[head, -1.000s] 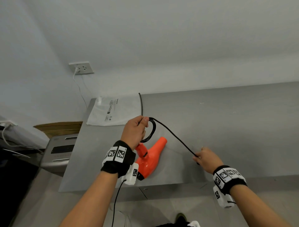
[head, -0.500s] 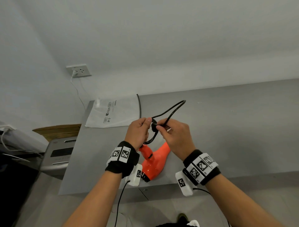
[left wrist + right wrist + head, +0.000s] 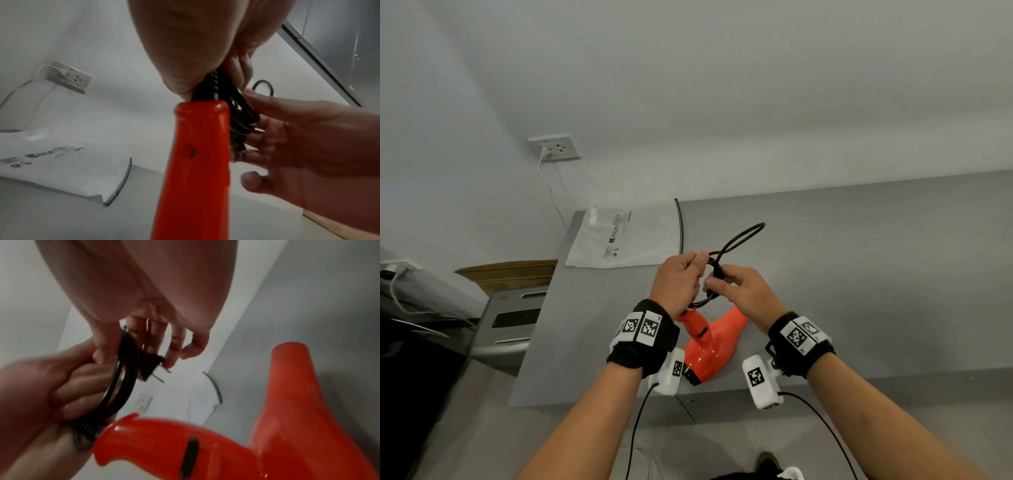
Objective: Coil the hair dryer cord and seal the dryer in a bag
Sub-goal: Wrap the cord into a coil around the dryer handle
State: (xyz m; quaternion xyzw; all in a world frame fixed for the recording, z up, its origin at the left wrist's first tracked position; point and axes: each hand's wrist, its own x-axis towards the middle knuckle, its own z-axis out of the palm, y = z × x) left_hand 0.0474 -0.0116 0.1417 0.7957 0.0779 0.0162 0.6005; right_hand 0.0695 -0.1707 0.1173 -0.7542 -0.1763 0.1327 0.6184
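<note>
An orange hair dryer (image 3: 710, 346) lies on the grey table (image 3: 859, 291), its handle (image 3: 197, 162) pointing up towards my hands. My left hand (image 3: 681, 281) grips the black cord coil (image 3: 710, 274) just above the handle end. My right hand (image 3: 739, 291) pinches the cord at the plug (image 3: 149, 368), whose two pins show in the right wrist view. One loop of cord (image 3: 743, 236) sticks out beyond the hands towards the wall. The white plastic bag (image 3: 626, 236) lies flat at the table's back left, its black zip edge (image 3: 680, 222) facing right.
A wall socket (image 3: 554, 148) with a white cable plugged in sits above the bag. Left of the table stand a grey appliance (image 3: 510, 325) and a cardboard box (image 3: 506, 274). The table's near edge (image 3: 825, 380) runs just under my wrists.
My right hand came in from the right, where it held the cord stretched out, and now meets the left hand at the coil. A loop now sticks out beyond the hands.
</note>
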